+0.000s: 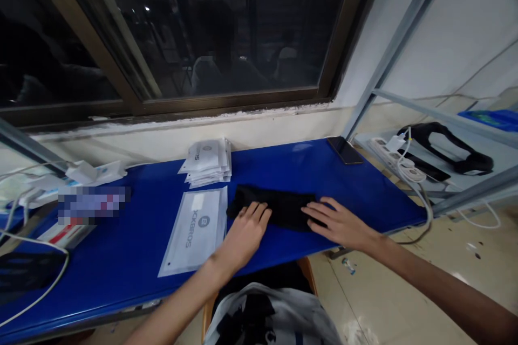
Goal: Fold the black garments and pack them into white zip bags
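Observation:
A folded black cloth (279,203) lies on the blue table (121,248) near its front edge. My left hand (246,229) rests flat on the cloth's left end, fingers stretched out. On the cloth's right end lies my right hand (338,222), palm down with fingers spread. Just left of the cloth is a flat white packaging bag (196,229) with printed lettering. Neither hand grips anything.
A stack of white bags (208,161) sits at the back of the table by the window wall. A phone (345,150) lies at the table's far right corner. A power strip (399,164) with cables and a black strap (449,145) lie to the right. Boxes and cables crowd the left end.

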The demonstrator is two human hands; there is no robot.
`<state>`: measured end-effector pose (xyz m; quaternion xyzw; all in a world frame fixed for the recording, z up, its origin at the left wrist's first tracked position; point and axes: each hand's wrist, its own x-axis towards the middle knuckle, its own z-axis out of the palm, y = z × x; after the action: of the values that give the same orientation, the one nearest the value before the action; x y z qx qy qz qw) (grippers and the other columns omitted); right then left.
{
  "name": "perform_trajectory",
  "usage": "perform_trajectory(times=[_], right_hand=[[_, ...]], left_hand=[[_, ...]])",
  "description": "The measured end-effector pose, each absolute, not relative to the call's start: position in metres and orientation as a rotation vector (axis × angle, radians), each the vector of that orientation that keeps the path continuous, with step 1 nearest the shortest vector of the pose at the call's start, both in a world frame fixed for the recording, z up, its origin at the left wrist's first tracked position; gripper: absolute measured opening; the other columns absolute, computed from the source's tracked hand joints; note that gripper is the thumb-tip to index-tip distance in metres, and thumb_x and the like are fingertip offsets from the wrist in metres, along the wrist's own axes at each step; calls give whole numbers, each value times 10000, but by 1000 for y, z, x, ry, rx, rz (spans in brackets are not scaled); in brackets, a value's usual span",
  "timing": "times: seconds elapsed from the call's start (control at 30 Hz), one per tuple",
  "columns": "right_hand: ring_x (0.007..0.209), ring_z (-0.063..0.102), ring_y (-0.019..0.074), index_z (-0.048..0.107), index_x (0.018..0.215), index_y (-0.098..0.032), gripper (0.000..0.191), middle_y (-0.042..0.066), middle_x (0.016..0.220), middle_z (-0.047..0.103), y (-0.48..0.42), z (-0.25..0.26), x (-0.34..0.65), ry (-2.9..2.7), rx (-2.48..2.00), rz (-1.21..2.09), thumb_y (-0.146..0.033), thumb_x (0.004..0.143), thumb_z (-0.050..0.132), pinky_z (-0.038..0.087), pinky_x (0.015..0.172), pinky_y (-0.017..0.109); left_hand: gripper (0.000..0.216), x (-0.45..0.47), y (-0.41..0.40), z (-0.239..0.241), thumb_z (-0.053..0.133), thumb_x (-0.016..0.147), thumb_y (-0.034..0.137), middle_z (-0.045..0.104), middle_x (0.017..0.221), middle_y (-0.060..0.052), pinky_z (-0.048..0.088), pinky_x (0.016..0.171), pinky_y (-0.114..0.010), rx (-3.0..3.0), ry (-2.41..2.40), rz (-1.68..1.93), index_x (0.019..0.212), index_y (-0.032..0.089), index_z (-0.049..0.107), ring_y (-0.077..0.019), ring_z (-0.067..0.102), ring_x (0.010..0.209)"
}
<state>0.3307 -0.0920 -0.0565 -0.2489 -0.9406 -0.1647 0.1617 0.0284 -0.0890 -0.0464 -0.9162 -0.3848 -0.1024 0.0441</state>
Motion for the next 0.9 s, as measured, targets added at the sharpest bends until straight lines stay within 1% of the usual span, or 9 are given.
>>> perform_trajectory(times=[0.07, 0.13, 0.23, 0.33, 0.4, 0.43, 0.63, 0.8, 0.9], right_hand=[[1286, 610, 285, 718, 1027, -224, 267, 99, 1312, 698, -100, -59, 334, -2720, -618, -352, -43, 922, 551, 511, 1049, 551], [1382, 529, 282, 712, 1048, -232, 307, 78, 1339, 684, -104, -46, 336, -2690, -603, -146, -24, 898, 543, 424, 1151, 594], [1320, 591, 254, 692, 1091, -254, 369, 41, 1201, 748, -94, -11, 327, -2527, -574, 174, -11, 881, 511, 343, 1219, 592], [1078, 715, 210, 694, 1063, -247, 317, 35, 1019, 768, -65, 12, 294, -2362, -567, 356, -60, 941, 468, 472, 1125, 485], [954, 721, 190, 700, 1038, -212, 261, 58, 969, 748, -38, 8, 260, -2316, -646, 420, -117, 977, 465, 573, 890, 349], [898, 715, 182, 701, 1039, -204, 238, 59, 964, 744, -25, 2, 242, -2319, -655, 445, -139, 982, 479, 563, 820, 315], [853, 697, 172, 716, 974, -204, 154, 30, 957, 735, 14, -53, 169, -2697, -684, 433, -137, 952, 579, 454, 702, 251], [872, 667, 175, 695, 1066, -206, 157, 56, 1060, 704, 7, -63, 169, -2722, -692, 316, -225, 995, 557, 455, 741, 271], [984, 642, 210, 674, 1108, -198, 171, 77, 1081, 687, 9, -62, 169, -2706, -674, 297, -254, 995, 558, 486, 872, 324]], left_hand=[[590, 27, -106, -63, 396, 883, -6, 553, 1465, -162, 451, 1108, -469, -2785, -1168, -271, 1454, 127, 461, -298, 508, 1373], [614, 25, -116, -73, 397, 904, 23, 491, 1530, -174, 366, 1192, -491, -2777, -1150, -254, 1510, 121, 414, -304, 422, 1455], [601, 24, -122, -76, 399, 918, 33, 457, 1563, -148, 310, 1236, -490, -2828, -1108, -276, 1507, 145, 440, -287, 346, 1499], [577, 26, -124, -73, 398, 919, 13, 476, 1554, -127, 281, 1261, -459, -2906, -1029, -342, 1473, 149, 486, -251, 327, 1510], [531, 29, -126, -72, 405, 922, 12, 522, 1512, -140, 282, 1265, -447, -2914, -1023, -381, 1424, 130, 534, -246, 369, 1492], [498, 31, -127, -72, 413, 927, 18, 557, 1473, -151, 296, 1258, -447, -2907, -1039, -386, 1392, 119, 561, -251, 410, 1468], [322, 36, -134, -79, 512, 931, 64, 685, 1213, -168, 453, 1135, -415, -2869, -1110, -348, 1219, 67, 656, -290, 618, 1244], [239, 35, -152, -80, 507, 948, 61, 710, 1117, -153, 543, 987, -378, -2662, -1104, -694, 1120, 65, 673, -276, 670, 1113], [303, 28, -151, -69, 487, 950, 42, 675, 1202, -169, 538, 973, -392, -2514, -1173, -813, 1216, 68, 631, -289, 628, 1174]])
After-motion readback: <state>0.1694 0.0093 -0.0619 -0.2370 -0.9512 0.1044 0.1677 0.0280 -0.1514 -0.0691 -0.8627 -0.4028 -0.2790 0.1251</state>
